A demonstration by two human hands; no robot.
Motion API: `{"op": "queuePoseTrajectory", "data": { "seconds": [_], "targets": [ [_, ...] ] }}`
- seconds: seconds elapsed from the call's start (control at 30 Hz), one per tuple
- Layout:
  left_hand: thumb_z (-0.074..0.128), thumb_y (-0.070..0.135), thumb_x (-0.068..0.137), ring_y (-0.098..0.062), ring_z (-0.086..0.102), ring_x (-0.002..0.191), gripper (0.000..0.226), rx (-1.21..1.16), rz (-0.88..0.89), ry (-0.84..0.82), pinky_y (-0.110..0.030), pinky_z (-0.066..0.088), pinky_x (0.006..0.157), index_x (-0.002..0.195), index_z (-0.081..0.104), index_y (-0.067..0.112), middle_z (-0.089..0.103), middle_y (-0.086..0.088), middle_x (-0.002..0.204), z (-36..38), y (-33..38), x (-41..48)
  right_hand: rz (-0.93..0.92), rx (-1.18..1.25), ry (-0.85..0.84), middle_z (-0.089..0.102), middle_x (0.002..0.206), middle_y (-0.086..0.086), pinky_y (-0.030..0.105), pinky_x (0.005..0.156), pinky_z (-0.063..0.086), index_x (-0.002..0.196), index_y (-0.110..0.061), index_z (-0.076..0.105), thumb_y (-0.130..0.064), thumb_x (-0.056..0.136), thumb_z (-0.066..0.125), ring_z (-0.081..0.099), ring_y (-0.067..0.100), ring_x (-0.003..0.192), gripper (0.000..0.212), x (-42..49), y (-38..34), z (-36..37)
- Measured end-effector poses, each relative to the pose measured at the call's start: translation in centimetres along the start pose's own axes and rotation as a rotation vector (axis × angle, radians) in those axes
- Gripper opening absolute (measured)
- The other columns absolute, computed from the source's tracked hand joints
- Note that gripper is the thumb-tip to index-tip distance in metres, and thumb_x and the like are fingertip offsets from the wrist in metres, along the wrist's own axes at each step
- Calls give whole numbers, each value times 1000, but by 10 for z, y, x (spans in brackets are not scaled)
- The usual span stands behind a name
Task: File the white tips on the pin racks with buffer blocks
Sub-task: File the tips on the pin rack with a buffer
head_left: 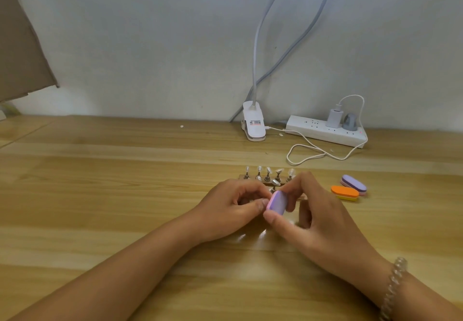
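Note:
A pin rack (268, 180) with a row of white tips on small stands sits on the wooden table, just beyond my hands. My right hand (315, 218) grips a lilac buffer block (277, 203) between thumb and fingers. My left hand (233, 210) is pinched closed right beside the block's left edge; what it pinches is hidden by its fingers. A second rack lies mostly hidden under my hands.
Two spare buffer blocks, one orange (345, 192) and one purple (353, 184), lie to the right. A clip lamp base (253, 124), a white power strip (325, 131) and a looping cable (308, 152) are at the back by the wall.

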State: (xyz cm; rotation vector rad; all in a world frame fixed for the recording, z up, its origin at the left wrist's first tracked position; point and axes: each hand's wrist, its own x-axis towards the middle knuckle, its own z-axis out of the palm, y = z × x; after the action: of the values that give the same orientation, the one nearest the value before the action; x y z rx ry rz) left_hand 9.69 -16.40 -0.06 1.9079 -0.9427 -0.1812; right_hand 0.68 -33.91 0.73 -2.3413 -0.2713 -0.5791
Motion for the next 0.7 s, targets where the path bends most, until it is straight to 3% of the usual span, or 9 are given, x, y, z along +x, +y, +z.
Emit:
{"op": "queuePoseTrajectory", "data": {
  "seconds": [0.1, 0.23, 0.37, 0.5, 0.7],
  "targets": [
    [61, 7, 96, 6, 55, 66, 11, 5, 8, -11, -17, 42, 64, 93, 70, 13, 63, 19, 70, 0, 1, -1, 64, 40, 69, 57, 82, -13, 19, 55, 32, 90, -28, 50, -66, 72, 63, 51, 5, 60, 44, 4, 4, -4],
    [60, 20, 93, -9, 47, 65, 15, 24, 8, 1, -33, 39, 64, 96, 72, 12, 57, 12, 68, 0, 1, -2, -20, -24, -47, 55, 81, -12, 20, 52, 33, 91, -31, 48, -60, 74, 66, 50, 11, 59, 39, -2, 0, 1],
    [62, 14, 95, -6, 56, 71, 11, -2, -10, -11, -31, 45, 64, 99, 72, 11, 67, 5, 81, -1, 2, -1, 98, 36, 54, 57, 79, -10, 24, 55, 36, 90, -30, 50, -63, 72, 68, 50, 7, 60, 42, 4, 5, -3],
    [59, 28, 88, -15, 52, 70, 18, 20, -12, 0, -45, 46, 68, 94, 72, 17, 64, 4, 77, 0, 3, -2, 13, -57, -62, 55, 80, -13, 22, 51, 35, 89, -33, 45, -68, 70, 62, 51, 11, 61, 43, -2, 0, 1],
    [63, 15, 95, -5, 54, 69, 9, -2, -14, -12, -36, 44, 64, 95, 72, 14, 64, 9, 77, 0, 0, -2, 119, 2, 38, 59, 78, -12, 27, 54, 37, 86, -30, 49, -70, 71, 63, 51, 8, 58, 45, 4, 7, -3]
  ]
}}
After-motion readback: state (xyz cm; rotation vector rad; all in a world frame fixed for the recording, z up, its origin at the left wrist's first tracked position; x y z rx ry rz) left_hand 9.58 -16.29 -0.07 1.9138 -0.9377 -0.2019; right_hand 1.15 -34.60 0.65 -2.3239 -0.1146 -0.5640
